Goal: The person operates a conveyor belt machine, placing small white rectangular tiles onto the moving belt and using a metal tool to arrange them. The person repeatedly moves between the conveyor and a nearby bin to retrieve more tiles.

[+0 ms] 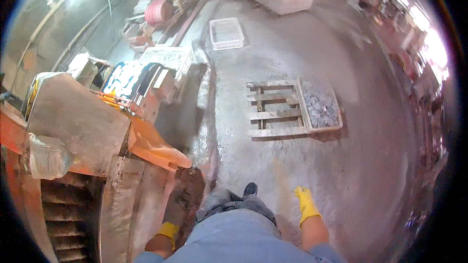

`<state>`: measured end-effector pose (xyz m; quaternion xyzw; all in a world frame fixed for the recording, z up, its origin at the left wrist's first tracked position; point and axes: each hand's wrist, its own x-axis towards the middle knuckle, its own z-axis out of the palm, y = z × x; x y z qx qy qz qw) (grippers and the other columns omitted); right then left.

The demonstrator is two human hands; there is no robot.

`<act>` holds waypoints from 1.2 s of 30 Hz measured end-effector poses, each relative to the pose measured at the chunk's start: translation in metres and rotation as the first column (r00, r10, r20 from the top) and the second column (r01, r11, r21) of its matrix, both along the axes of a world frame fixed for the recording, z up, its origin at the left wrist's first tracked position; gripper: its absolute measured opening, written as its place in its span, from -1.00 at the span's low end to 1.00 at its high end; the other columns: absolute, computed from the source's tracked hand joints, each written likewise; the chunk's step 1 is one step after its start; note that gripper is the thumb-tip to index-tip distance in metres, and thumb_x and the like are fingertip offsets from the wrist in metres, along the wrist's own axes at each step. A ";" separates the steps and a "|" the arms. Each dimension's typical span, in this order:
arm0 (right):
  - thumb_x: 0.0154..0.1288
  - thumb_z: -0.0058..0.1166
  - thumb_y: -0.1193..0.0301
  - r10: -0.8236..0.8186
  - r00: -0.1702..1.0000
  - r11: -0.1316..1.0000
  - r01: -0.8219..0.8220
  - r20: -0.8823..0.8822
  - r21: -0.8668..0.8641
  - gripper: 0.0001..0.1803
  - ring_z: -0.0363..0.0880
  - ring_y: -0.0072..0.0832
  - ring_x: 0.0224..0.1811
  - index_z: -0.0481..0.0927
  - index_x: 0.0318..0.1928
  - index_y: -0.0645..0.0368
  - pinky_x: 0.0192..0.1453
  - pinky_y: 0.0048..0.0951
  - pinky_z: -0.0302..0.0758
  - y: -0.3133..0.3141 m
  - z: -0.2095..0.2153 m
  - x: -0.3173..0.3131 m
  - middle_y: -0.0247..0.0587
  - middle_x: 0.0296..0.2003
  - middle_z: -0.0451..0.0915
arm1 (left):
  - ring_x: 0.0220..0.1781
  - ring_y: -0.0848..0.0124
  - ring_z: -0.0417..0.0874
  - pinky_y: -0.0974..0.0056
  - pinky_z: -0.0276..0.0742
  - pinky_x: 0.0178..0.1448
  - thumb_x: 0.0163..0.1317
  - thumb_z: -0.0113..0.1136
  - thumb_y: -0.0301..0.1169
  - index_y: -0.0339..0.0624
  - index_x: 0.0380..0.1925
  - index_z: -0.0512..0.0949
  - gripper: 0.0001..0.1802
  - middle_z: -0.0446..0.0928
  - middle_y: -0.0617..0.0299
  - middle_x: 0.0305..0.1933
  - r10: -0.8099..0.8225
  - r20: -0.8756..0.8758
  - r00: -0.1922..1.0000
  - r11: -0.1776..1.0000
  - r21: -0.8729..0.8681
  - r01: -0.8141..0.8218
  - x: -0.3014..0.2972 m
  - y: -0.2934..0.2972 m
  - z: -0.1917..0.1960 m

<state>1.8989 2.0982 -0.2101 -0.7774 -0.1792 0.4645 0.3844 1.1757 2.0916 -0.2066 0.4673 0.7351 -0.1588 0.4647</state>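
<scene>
My right hand (306, 203), in a yellow rubber glove, hangs beside my body above the wet floor. Its fingers are a little apart, and nothing shows in them. At my other side is my left hand (169, 230) in a matching glove. It is close to the dark muddy strip by the machine, its fingers too small and shadowed to read. Ahead on the floor lies a wooden pallet (275, 115). A pale crate (337, 127) filled with grey stone-like pieces sits on its right part. Neither hand touches these things.
At left stands a machine with a metal hood (80, 117), an orange chute (155, 145) and a conveyor carrying pale pieces (127, 79). Farther off are a white plastic basket (226, 45) and a large pale slab-like block (287, 1). A channel edge (209, 117) runs along the floor.
</scene>
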 end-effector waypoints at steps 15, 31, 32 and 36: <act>0.58 0.20 0.28 0.491 0.870 0.860 -0.477 0.040 -0.182 -0.63 0.74 -0.26 0.08 0.69 0.16 0.33 0.25 -0.21 0.64 0.343 -0.019 -0.041 -0.01 0.03 0.77 | 0.52 -0.16 0.50 -0.02 0.35 0.62 0.38 0.38 -0.19 -0.34 0.43 0.47 -0.29 0.53 -0.28 0.43 0.350 0.301 0.887 0.570 0.682 -0.457 0.152 0.471 -0.014; 0.61 0.16 0.21 0.585 0.811 0.797 -0.575 -0.003 -0.182 -0.62 0.70 -0.44 -0.09 0.71 0.12 0.28 0.03 -0.34 0.64 0.733 0.031 -0.109 -0.21 -0.07 0.75 | 0.55 -0.13 0.45 -0.07 0.39 0.56 0.31 0.49 -0.18 -0.39 0.46 0.37 -0.16 0.39 -0.32 0.54 0.948 0.064 0.312 0.020 0.966 -0.259 -0.187 0.785 0.130; 0.61 0.18 0.21 0.636 0.771 0.760 -0.618 0.034 -0.203 -0.62 0.69 -0.46 -0.07 0.71 0.13 0.28 0.05 -0.35 0.63 0.768 0.034 -0.127 -0.23 -0.06 0.75 | 0.55 -0.11 0.45 -0.08 0.40 0.54 0.29 0.51 -0.16 -0.39 0.45 0.37 -0.14 0.39 -0.32 0.54 0.933 0.182 0.311 -0.040 0.910 -0.413 -0.220 0.778 0.114; 0.61 0.17 0.17 0.808 0.580 0.583 -0.765 0.104 -0.274 -0.59 0.65 -0.47 0.07 0.70 0.19 0.25 0.24 -0.36 0.55 0.915 0.101 -0.234 -0.26 0.02 0.74 | 0.49 -0.03 0.53 -0.12 0.50 0.45 0.16 0.60 -0.06 -0.33 0.45 0.38 -0.03 0.45 -0.28 0.48 0.920 0.381 0.088 -0.157 0.567 -0.809 -0.277 0.778 0.110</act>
